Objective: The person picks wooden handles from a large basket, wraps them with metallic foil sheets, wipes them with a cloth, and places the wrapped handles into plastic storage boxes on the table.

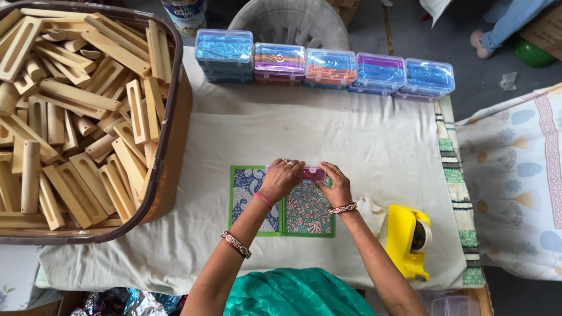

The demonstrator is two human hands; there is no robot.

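Both hands' grip (307, 178) around small box (309, 172)

**Clear boxes in a row, one in hand**

Five clear plastic boxes (328, 65) line the far edge of the desk (374, 146), their contents mostly blue, with orange and purple among them. A smaller clear box (309, 173), pink inside, sits between left hand (280, 180) and right hand (335, 186).

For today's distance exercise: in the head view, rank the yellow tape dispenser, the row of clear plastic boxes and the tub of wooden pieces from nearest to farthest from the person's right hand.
1. Yellow tape dispenser, just right of and below the right hand.
2. Row of clear plastic boxes, along the table's far edge.
3. Tub of wooden pieces, far left, beyond the left hand.
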